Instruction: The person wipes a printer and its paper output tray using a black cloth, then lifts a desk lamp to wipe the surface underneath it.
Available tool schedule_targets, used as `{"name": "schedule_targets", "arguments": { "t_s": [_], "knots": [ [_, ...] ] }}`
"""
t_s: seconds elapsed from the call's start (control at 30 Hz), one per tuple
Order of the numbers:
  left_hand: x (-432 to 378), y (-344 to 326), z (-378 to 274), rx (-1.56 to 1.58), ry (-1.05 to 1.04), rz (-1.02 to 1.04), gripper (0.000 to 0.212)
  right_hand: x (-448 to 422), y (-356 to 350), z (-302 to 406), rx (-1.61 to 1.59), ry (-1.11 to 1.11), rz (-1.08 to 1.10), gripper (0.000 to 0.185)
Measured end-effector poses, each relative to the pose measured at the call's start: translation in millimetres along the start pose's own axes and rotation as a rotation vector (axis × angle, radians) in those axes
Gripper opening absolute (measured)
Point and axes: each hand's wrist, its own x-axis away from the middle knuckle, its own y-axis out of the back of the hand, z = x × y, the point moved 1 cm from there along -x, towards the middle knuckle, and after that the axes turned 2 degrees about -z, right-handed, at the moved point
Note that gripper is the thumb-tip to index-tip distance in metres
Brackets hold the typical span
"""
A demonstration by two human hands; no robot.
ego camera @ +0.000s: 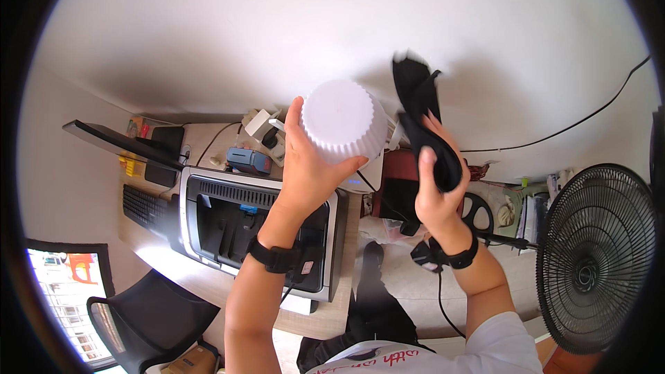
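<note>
My left hand (310, 166) grips a white ribbed round container (338, 114) by its side, its flat round face turned towards the camera. The thumb lies along the near edge and the fingers reach up the left side. To the right, my right hand (441, 182) holds a bunched black cloth (423, 109) between thumb and fingers. A gap lies between the cloth and the container. The cloth's upper end is blurred. Both wrists wear black bands.
Below my left arm a black and silver printer (228, 187) stands on a wooden desk (322, 322), with a keyboard (143, 208), a monitor (124, 143) and a blue device (248, 160) nearby. A black fan (587, 270) stands at right, a mesh chair (161, 317) at lower left.
</note>
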Motion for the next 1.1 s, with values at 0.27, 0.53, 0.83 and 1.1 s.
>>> {"name": "schedule_targets", "arguments": {
  "t_s": [0.27,0.53,0.83,1.1],
  "knots": [
    [-3,1,7,0.032,-0.025,-0.001,0.099,-50,-76,3,0.271,0.247,0.495,0.062],
    [9,14,18,-0.221,-0.251,0.114,0.064,-10,-36,10,0.127,0.397,0.533,0.060],
    [3,9,-3,-0.056,0.009,0.067,0.109,1,44,24,-0.259,-0.386,-0.007,0.036],
    [18,11,3,-0.002,0.010,0.046,0.112,-56,-55,1,-0.016,-0.021,0.471,0.033]
  ]
}}
